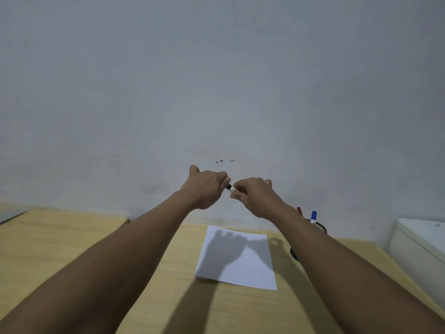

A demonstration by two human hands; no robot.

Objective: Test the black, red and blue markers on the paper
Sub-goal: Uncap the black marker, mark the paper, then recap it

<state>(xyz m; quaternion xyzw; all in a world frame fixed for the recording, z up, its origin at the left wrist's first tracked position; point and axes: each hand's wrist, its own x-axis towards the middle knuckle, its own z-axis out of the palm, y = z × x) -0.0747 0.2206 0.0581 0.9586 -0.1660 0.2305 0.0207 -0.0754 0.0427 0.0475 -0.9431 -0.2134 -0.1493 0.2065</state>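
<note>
Both up off the bench (pixel 72 237): left hand (pixel 207 186) clenched on cap, right hand (pixel 255 196) gripped black marker (pixel 230 188). Paper (pixel 238 261) unmarked. Red (pixel 299 210), blue (pixel 313 216) untouched in holder (pixel 321 228).

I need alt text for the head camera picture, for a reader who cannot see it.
Two bare hands, left hand and right hand, hold a black marker above a blank white paper on a wooden table. Red marker and blue marker stand behind the right arm.
</note>
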